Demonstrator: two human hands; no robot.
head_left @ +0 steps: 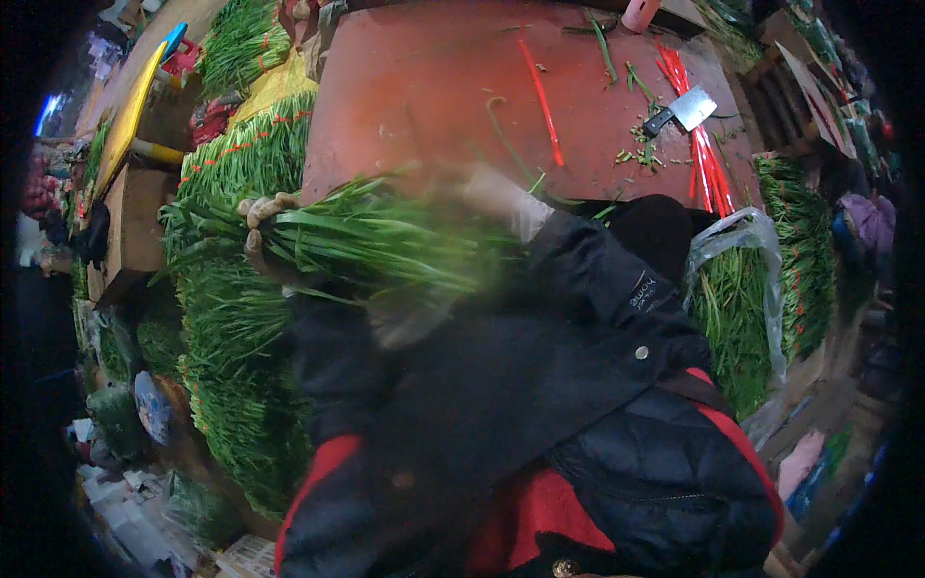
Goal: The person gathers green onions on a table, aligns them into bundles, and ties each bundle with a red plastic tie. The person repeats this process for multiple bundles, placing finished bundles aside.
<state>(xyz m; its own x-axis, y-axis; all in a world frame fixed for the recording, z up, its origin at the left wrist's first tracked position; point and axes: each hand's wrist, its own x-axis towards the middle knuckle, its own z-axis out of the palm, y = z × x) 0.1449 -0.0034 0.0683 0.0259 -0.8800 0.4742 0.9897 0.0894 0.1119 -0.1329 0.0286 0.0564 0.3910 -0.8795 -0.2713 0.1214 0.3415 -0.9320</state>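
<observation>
My left hand [266, 217] grips a loose bunch of long green leaves [361, 238], probably garlic chives, over the near left edge of the red table [419, 87]. The leaves stretch sideways across my lap. My right hand [495, 193] is blurred by motion at the table's near edge, beside the far side of the bunch; its fingers cannot be made out. One red plastic strip [542, 105] lies alone on the tabletop. Farther right, a cleaver [686, 110] rests across a bundle of red strips [708, 170].
Cut stem bits [639, 155] lie near the cleaver. Tied bundles of greens [249, 152] are stacked along my left, and more tied bundles [798, 253] stand at the far right. A clear plastic bag [773, 289] holds greens by my right side. A pink cup [640, 13] stands at the back.
</observation>
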